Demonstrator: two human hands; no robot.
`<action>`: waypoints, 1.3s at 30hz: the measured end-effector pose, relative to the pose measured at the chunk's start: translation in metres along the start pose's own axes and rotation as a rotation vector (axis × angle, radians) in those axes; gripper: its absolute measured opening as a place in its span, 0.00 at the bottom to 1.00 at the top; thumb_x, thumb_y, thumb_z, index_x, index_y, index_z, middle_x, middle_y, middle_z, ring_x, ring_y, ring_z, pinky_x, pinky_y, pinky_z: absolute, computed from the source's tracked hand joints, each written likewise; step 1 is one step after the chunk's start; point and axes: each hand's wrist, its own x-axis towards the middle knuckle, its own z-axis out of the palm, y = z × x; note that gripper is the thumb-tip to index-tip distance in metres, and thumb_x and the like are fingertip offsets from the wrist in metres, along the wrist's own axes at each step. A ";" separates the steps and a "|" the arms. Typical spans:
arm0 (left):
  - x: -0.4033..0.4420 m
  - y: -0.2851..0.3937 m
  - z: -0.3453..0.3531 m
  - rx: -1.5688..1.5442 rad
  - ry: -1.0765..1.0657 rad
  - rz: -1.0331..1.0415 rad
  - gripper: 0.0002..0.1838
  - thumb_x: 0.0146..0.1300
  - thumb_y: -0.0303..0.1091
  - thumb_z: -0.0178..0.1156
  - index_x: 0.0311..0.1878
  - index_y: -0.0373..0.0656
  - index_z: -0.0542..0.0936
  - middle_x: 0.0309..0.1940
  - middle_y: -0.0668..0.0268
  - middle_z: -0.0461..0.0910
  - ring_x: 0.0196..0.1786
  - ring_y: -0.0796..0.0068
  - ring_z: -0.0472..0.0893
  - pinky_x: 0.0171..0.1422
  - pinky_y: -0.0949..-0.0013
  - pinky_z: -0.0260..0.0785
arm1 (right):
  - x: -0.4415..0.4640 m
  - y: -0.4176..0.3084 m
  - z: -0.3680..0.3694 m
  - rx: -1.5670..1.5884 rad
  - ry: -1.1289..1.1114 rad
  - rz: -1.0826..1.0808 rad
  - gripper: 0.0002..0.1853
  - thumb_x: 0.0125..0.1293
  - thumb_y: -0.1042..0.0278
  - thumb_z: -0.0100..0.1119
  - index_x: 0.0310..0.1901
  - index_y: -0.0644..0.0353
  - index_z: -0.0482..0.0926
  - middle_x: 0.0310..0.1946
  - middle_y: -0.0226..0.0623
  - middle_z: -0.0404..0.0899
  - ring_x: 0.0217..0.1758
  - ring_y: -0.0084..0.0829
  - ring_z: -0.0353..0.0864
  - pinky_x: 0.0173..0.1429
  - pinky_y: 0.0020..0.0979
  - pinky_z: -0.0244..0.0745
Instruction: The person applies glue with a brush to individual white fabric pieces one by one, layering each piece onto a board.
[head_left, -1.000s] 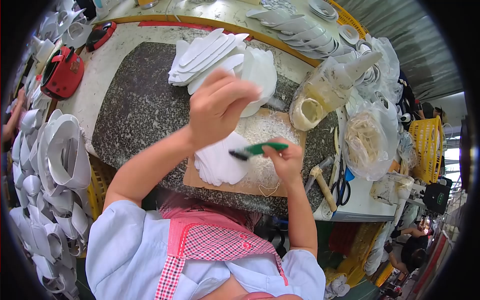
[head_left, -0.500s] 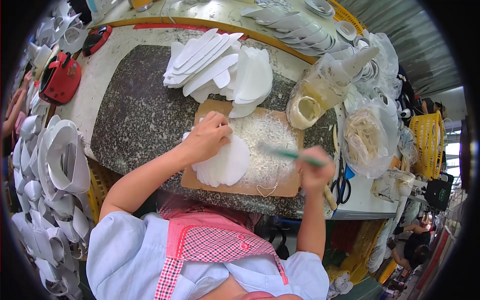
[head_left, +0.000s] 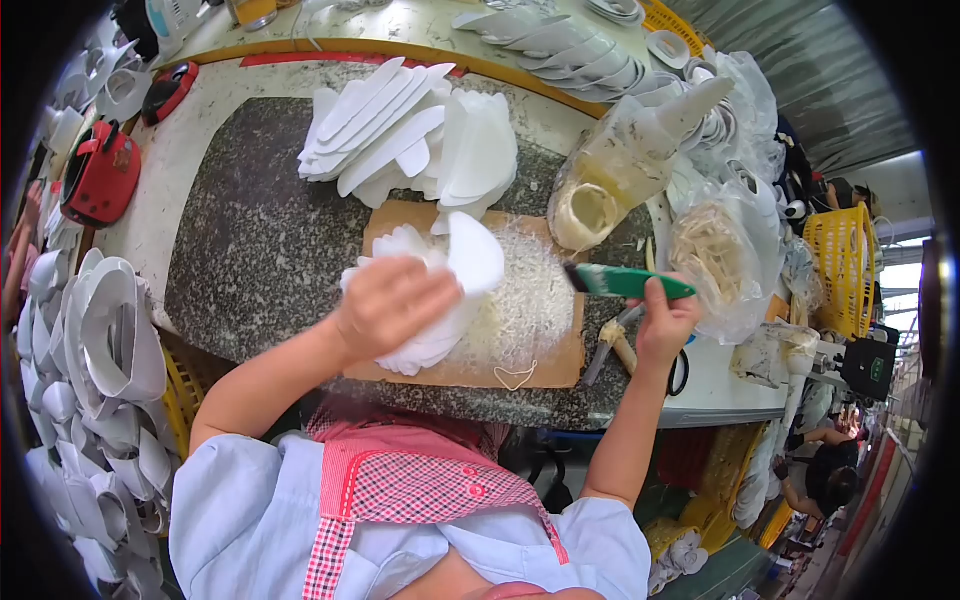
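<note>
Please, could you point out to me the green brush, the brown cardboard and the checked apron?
Green brush (head_left: 622, 282): head view, on its handle.
Brown cardboard (head_left: 555, 371): head view, on its bare lower-right part.
Checked apron (head_left: 425, 488): head view, on its bib.

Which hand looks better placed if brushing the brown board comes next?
Probably the right hand: it holds the green brush, whose dark bristles point toward the brown board. The left hand, blurred, is over the white pieces, with no brush.
</note>
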 end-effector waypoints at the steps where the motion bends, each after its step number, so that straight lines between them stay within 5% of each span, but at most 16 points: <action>1: -0.004 0.010 -0.004 0.074 -0.035 0.133 0.08 0.42 0.29 0.60 0.29 0.39 0.76 0.32 0.65 0.77 0.33 0.71 0.75 0.31 0.72 0.66 | -0.009 0.003 0.009 0.010 -0.067 0.037 0.04 0.60 0.76 0.61 0.31 0.67 0.77 0.25 0.35 0.77 0.23 0.23 0.76 0.27 0.23 0.71; 4: -0.046 0.030 0.009 0.051 -0.369 0.141 0.12 0.41 0.32 0.57 0.32 0.38 0.76 0.35 0.65 0.77 0.36 0.73 0.75 0.31 0.74 0.64 | -0.028 0.019 0.047 0.046 -0.353 0.151 0.02 0.56 0.81 0.61 0.31 0.68 0.79 0.25 0.33 0.78 0.25 0.21 0.76 0.29 0.21 0.70; 9: -0.052 0.029 0.010 -0.021 -0.337 0.054 0.14 0.41 0.31 0.58 0.34 0.38 0.76 0.37 0.65 0.77 0.37 0.71 0.75 0.34 0.71 0.67 | -0.007 0.033 0.094 -0.206 -0.400 -0.141 0.03 0.56 0.77 0.63 0.33 0.62 0.81 0.24 0.32 0.79 0.25 0.18 0.75 0.28 0.22 0.67; 11: -0.053 0.025 0.010 -0.068 -0.319 0.022 0.14 0.40 0.30 0.59 0.35 0.40 0.77 0.38 0.66 0.78 0.38 0.70 0.77 0.37 0.69 0.70 | -0.013 0.033 0.084 -0.328 -0.602 -0.213 0.03 0.56 0.76 0.63 0.33 0.61 0.82 0.23 0.34 0.78 0.24 0.18 0.75 0.28 0.23 0.67; 12: -0.052 0.022 0.011 -0.112 -0.350 -0.034 0.12 0.42 0.30 0.59 0.34 0.39 0.76 0.36 0.65 0.78 0.37 0.69 0.77 0.37 0.69 0.71 | -0.022 0.019 0.078 -0.309 -0.764 -0.061 0.02 0.56 0.77 0.63 0.32 0.63 0.81 0.23 0.33 0.78 0.24 0.19 0.76 0.28 0.22 0.68; 14: -0.052 0.022 0.015 -0.222 -0.412 -0.150 0.09 0.47 0.28 0.58 0.33 0.37 0.75 0.31 0.64 0.77 0.36 0.68 0.78 0.37 0.68 0.71 | -0.038 0.007 0.063 -0.187 -0.737 0.110 0.02 0.55 0.79 0.62 0.31 0.65 0.81 0.23 0.33 0.78 0.25 0.20 0.76 0.28 0.21 0.69; 17: -0.023 0.012 0.017 -0.591 -0.525 -0.898 0.05 0.57 0.27 0.58 0.32 0.36 0.75 0.27 0.65 0.78 0.30 0.72 0.79 0.35 0.73 0.71 | -0.048 0.003 0.049 0.017 -0.552 0.186 0.02 0.55 0.81 0.62 0.30 0.69 0.80 0.22 0.34 0.78 0.25 0.21 0.77 0.29 0.20 0.71; 20: -0.005 -0.011 0.026 -1.025 -0.135 -1.145 0.05 0.62 0.27 0.57 0.35 0.34 0.75 0.24 0.66 0.78 0.26 0.77 0.77 0.33 0.76 0.70 | -0.050 0.000 0.053 0.069 -0.414 0.128 0.01 0.54 0.82 0.62 0.30 0.70 0.79 0.22 0.35 0.77 0.25 0.22 0.77 0.30 0.20 0.71; 22: 0.028 -0.010 0.012 -0.681 0.200 -0.824 0.05 0.61 0.26 0.60 0.36 0.34 0.76 0.25 0.67 0.79 0.28 0.84 0.75 0.33 0.77 0.69 | -0.049 0.006 0.061 0.010 -0.388 0.078 0.02 0.54 0.82 0.62 0.30 0.68 0.79 0.22 0.35 0.77 0.25 0.22 0.77 0.30 0.22 0.69; 23: 0.042 -0.015 0.005 -0.563 0.400 -0.601 0.05 0.57 0.23 0.61 0.37 0.37 0.78 0.25 0.69 0.79 0.28 0.79 0.76 0.33 0.75 0.69 | -0.047 0.010 0.065 -0.057 -0.397 0.012 0.02 0.55 0.82 0.61 0.30 0.69 0.78 0.23 0.35 0.77 0.25 0.22 0.76 0.30 0.22 0.69; 25: 0.068 -0.034 -0.021 -0.130 0.440 -0.069 0.11 0.51 0.21 0.62 0.39 0.41 0.79 0.30 0.70 0.80 0.32 0.71 0.77 0.37 0.72 0.70 | -0.043 0.014 0.074 -0.187 -0.421 -0.116 0.01 0.57 0.84 0.59 0.31 0.71 0.77 0.24 0.37 0.77 0.25 0.23 0.76 0.30 0.23 0.70; 28: 0.052 -0.065 -0.001 0.130 0.012 0.104 0.17 0.45 0.23 0.61 0.42 0.44 0.79 0.37 0.68 0.80 0.40 0.64 0.76 0.43 0.68 0.72 | -0.037 0.009 0.080 -0.224 -0.459 -0.147 0.01 0.57 0.82 0.59 0.31 0.70 0.77 0.23 0.35 0.77 0.24 0.21 0.74 0.28 0.22 0.66; 32: 0.028 -0.065 0.006 0.343 -0.178 -0.154 0.22 0.42 0.20 0.59 0.45 0.42 0.78 0.51 0.62 0.76 0.48 0.61 0.74 0.51 0.64 0.71 | -0.036 0.008 0.070 -0.249 -0.517 -0.115 0.01 0.57 0.82 0.59 0.31 0.70 0.78 0.24 0.35 0.77 0.24 0.21 0.75 0.29 0.22 0.68; 35: 0.018 -0.031 0.014 -0.019 -0.191 -0.091 0.21 0.43 0.20 0.58 0.45 0.43 0.78 0.50 0.60 0.75 0.50 0.60 0.73 0.52 0.63 0.70 | -0.044 0.007 0.055 0.012 -0.394 0.184 0.02 0.56 0.80 0.62 0.30 0.67 0.79 0.23 0.33 0.77 0.25 0.21 0.76 0.30 0.21 0.69; 39: 0.017 -0.012 0.047 -0.201 -0.333 -0.032 0.19 0.45 0.22 0.58 0.45 0.44 0.78 0.40 0.63 0.74 0.47 0.62 0.74 0.49 0.63 0.71 | -0.047 0.003 0.042 0.131 -0.403 0.214 0.03 0.56 0.81 0.61 0.32 0.71 0.78 0.25 0.35 0.78 0.26 0.22 0.77 0.31 0.22 0.72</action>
